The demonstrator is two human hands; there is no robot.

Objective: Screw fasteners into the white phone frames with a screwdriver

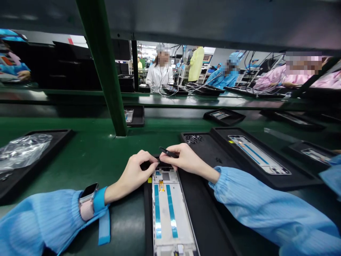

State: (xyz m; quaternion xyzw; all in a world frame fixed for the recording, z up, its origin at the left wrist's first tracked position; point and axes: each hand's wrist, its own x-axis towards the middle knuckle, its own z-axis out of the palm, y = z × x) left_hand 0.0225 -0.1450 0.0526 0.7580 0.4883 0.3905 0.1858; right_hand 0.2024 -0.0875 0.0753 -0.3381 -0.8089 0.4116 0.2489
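A phone frame [163,209] with two blue strips lies in a black tray [205,217] in front of me. My left hand [138,171] is at its far left corner, thumb and forefinger pinched together; whatever is between them is too small to name. Opposite it, my right hand [183,156] holds black tweezers [167,152] over the frame's far end. The tweezers' tips are hidden by my fingers. A yellow tab [149,180] sticks out at the frame's left edge, and a small orange flex cable [161,185] sits near its top.
Small black parts [193,139] lie in a tray to the right, beside another tray with a second phone frame [255,153]. A plastic bag [23,149] rests in a left tray. A green post [106,71] rises ahead. Co-workers sit beyond the bench; a blue sleeve [331,177] shows at right.
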